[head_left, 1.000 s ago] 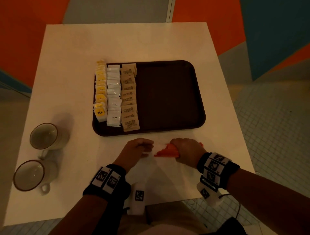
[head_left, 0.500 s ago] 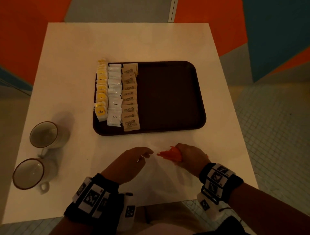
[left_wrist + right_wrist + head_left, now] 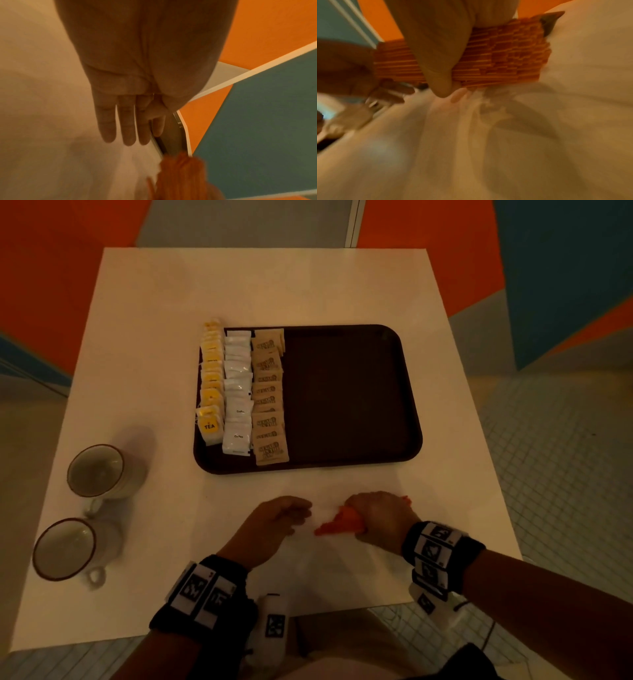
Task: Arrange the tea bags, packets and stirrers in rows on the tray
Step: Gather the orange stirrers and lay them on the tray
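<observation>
The stirrers (image 3: 342,523) are a fat bundle of thin orange sticks, and the right hand (image 3: 375,517) has them wrapped in its fist, fingers and thumb curled round the middle. One end pokes out toward the left hand (image 3: 274,522), fanned into a point; a sliver of orange shows past the knuckles on the other side. In the right wrist view the bundle (image 3: 501,56) reads as loads of flat, uneven-length strips packed side by side, no writing on them that I can make out.

The left hand sits just beside that loose end, not touching it as far as I can tell. Its fingers (image 3: 126,125) are straight and together, holding nothing, hovering low over the white table (image 3: 171,337).

Straight ahead of both hands is the dark brown tray (image 3: 349,395). Only its left part is filled: a row of yellow tea bags (image 3: 211,381) with "TEA" readable on the nearest one, next a row of white packets (image 3: 237,392) where the closest two say "Coffee", then a row of tan packets (image 3: 269,395) with brown print too small to read.

Off past the left hand, two cups (image 3: 82,508) stand near the table's edge.
</observation>
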Demonstrator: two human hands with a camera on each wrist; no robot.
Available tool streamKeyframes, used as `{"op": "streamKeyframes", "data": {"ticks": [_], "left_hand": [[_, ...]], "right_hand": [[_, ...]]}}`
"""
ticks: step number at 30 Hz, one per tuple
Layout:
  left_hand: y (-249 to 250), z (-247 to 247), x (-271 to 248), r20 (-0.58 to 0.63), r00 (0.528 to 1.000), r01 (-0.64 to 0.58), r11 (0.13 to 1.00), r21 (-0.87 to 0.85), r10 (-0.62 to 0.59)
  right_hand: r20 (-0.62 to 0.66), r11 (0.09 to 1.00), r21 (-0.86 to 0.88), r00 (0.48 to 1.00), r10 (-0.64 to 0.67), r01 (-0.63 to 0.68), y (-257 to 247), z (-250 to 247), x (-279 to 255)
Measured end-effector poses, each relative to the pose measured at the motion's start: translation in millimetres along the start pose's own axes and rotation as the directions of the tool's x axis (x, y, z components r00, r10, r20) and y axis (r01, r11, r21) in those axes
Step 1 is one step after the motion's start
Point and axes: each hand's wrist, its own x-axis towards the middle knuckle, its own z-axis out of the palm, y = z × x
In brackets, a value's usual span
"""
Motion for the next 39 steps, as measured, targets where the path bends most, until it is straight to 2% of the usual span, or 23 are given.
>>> {"op": "streamKeyframes", "data": {"ticks": [2, 4, 5, 7, 10, 12, 16, 20, 21, 23, 25, 26, 27, 28, 29, 30, 31, 32, 33, 34, 35, 37, 39], "left_hand": [[4, 1, 2, -0.059, 0.998, -0.002, 0.978, -0.211, -0.011], [8, 4, 5, -0.062, 0.997, 0.018, 0.915, -0.403, -0.047], [11, 8, 8, -0.044, 0.995, 0.054, 0.871, -0.488, -0.086], [20, 17, 13, 0.03, 0.988, 0.138, 0.788, -0.6, -0.15], [36, 28, 16, 0.145, 0.982, 0.187, 0.703, -0.686, -0.12], [42, 30, 15, 0.156, 0.985, 0.163, 0.664, -0.73, -0.071], [49, 33, 12, 0.133, 0.991, 0.122, 0.662, -0.74, -0.034], [56, 28, 0, 0.168, 0.985, 0.138, 0.739, -0.66, -0.034], [63, 23, -6, 0.141, 0.989, 0.115, 0.789, -0.603, -0.036], [81, 8, -8, -0.019, 1.0, -0.012, 0.905, -0.424, 0.004], [106, -10, -10, -0.208, 0.97, -0.151, 0.982, -0.116, 0.124], [120, -17, -16, -0.255, 0.936, -0.239, 0.97, 0.05, 0.244], [133, -19, -24, -0.232, 0.889, -0.356, 0.915, 0.189, 0.394], [143, -16, -32, -0.145, 0.845, -0.445, 0.826, 0.345, 0.515], [152, -7, -40, -0.036, 0.818, -0.47, 0.703, 0.534, 0.574], [155, 5, -45, 0.073, 0.81, -0.447, 0.532, 0.719, 0.582], [151, 16, -46, 0.171, 0.822, -0.398, 0.334, 0.855, 0.543], [142, 24, -38, 0.229, 0.843, -0.35, 0.171, 0.921, 0.487], [133, 31, -32, 0.242, 0.87, -0.313, 0.103, 0.944, 0.43], [129, 33, -27, 0.244, 0.881, -0.311, 0.109, 0.944, 0.405], [126, 31, -23, 0.243, 0.882, -0.329, 0.16, 0.931, 0.403], [120, 22, -18, 0.244, 0.885, -0.398, 0.375, 0.837, 0.396], [106, 14, -16, 0.19, 0.873, -0.461, 0.63, 0.625, 0.45]], "right_hand": [[-0.094, 0.918, 0.385, 0.986, 0.138, -0.092, -3, -21, 0], [-0.181, 0.662, 0.75, 0.957, 0.224, -0.013, -12, -45, -2], [-0.229, 0.535, 0.842, 0.943, 0.241, 0.068, -20, -57, -4], [-0.353, 0.432, 0.874, 0.903, 0.244, 0.225, -36, -78, -5], [-0.467, 0.338, 0.86, 0.859, 0.212, 0.383, -58, -91, -1], [-0.441, 0.329, 0.873, 0.871, 0.218, 0.359, -68, -85, 2], [-0.381, 0.393, 0.875, 0.904, 0.193, 0.284, -78, -64, 3], [-0.396, 0.443, 0.85, 0.9, 0.181, 0.285, -82, -58, 2], [-0.395, 0.446, 0.847, 0.903, 0.167, 0.288, -81, -59, 2], [-0.391, 0.472, 0.834, 0.91, 0.141, 0.285, -80, -53, 5], [-0.382, 0.499, 0.823, 0.915, 0.131, 0.272, -77, -50, 6], [-0.386, 0.512, 0.811, 0.917, 0.106, 0.282, -74, -48, 6], [-0.391, 0.537, 0.793, 0.916, 0.086, 0.288, -71, -46, 6], [-0.395, 0.583, 0.761, 0.916, 0.068, 0.284, -70, -44, 6], [-0.406, 0.633, 0.722, 0.912, 0.058, 0.281, -71, -42, 6], [-0.425, 0.706, 0.661, 0.902, 0.074, 0.253, -75, -33, 15], [-0.525, 0.849, 0.515, 0.827, 0.2, 0.122, -72, -29, 24], [-0.54, 0.918, 0.397, 0.804, 0.25, -0.019, -69, -28, 25], [-0.527, 0.958, 0.258, 0.813, 0.246, -0.123, -71, -25, 25], [-0.501, 0.966, 0.225, 0.835, 0.228, -0.129, -80, -28, 24], [-0.496, 0.972, 0.219, 0.848, 0.189, -0.088, -90, -20, 29], [-0.277, 0.875, 0.478, 0.959, 0.066, 0.078, -92, -31, 21], [-0.372, 0.764, 0.605, 0.928, 0.022, 0.225, -81, -26, 21]]}}
